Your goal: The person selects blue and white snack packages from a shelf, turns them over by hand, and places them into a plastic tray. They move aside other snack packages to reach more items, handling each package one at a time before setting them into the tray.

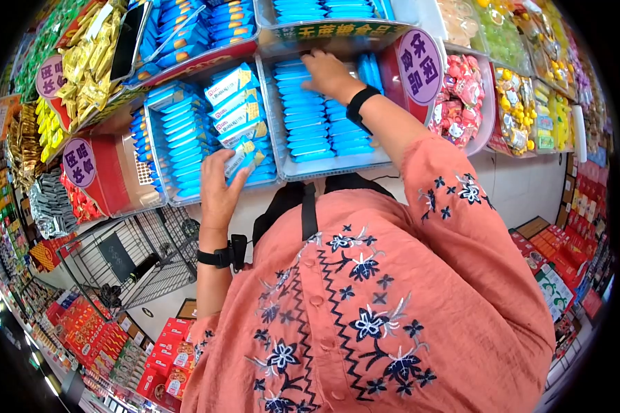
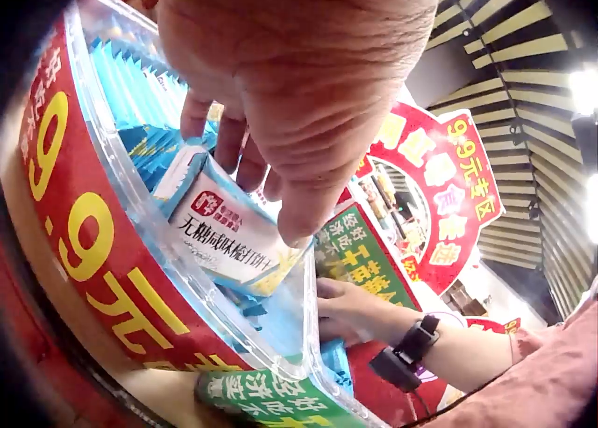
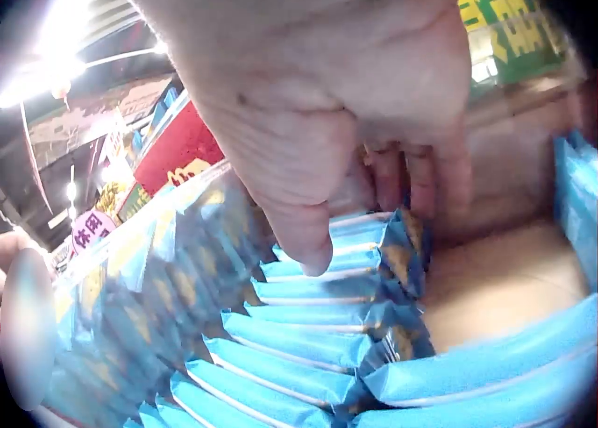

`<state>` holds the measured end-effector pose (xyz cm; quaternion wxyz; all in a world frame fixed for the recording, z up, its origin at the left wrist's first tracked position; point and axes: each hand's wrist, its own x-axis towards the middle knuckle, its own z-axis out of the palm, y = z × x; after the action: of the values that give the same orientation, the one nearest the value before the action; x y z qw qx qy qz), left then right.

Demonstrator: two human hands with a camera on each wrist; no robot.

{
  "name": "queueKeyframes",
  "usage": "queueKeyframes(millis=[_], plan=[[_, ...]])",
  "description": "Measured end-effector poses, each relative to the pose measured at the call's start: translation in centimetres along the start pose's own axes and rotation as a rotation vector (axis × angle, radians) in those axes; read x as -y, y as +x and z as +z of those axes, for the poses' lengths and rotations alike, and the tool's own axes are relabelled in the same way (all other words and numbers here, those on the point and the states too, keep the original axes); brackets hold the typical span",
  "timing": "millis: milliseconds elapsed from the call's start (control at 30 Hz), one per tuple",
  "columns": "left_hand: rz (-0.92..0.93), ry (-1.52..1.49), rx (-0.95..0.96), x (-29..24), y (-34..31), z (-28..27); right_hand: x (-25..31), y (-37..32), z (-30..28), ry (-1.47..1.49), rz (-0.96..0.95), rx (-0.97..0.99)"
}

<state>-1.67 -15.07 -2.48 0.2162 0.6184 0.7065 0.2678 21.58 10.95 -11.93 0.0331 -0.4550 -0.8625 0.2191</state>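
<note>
In the head view, my left hand [image 1: 218, 189] is at a white-and-blue packet [image 1: 240, 157] in the left bin. The left wrist view shows this packet [image 2: 224, 224] tilted, the thumb at one end and the fingers of my left hand [image 2: 290, 101] behind it. My right hand [image 1: 332, 77] reaches to the back of the middle bin, over a row of blue packets [image 1: 303, 124]. In the right wrist view, the thumb of my right hand [image 3: 327, 120] lies against the rearmost blue packets [image 3: 327, 262], with the fingers bent down behind them, their tips partly hidden.
A clear divider [image 1: 267, 117] separates the two bins. Pink wrapped sweets [image 1: 456, 96] lie to the right, gold ones [image 1: 89, 62] at the upper left. An empty wire cart [image 1: 134, 255] stands at the lower left. More blue packets [image 1: 368, 72] line the middle bin's right side.
</note>
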Motion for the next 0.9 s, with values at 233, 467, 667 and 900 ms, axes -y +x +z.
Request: queueKeyframes(millis=[233,467,667,900], plan=[[-0.026,0.054,0.032,0.9,0.1,1.2,-2.5,-2.9,-2.2,-0.115,0.008,0.346],[0.033,0.080,-0.036,0.3,0.2,0.7,-4.7,-5.6,-0.9,-0.193,-0.024,0.250],[0.017,0.069,-0.043,0.3,0.1,0.2,-4.8,-5.1,-0.9,-0.304,-0.036,0.162],[0.016,0.063,-0.054,0.4,-0.6,0.1,-5.0,-4.8,-0.9,-0.393,-0.080,0.192]])
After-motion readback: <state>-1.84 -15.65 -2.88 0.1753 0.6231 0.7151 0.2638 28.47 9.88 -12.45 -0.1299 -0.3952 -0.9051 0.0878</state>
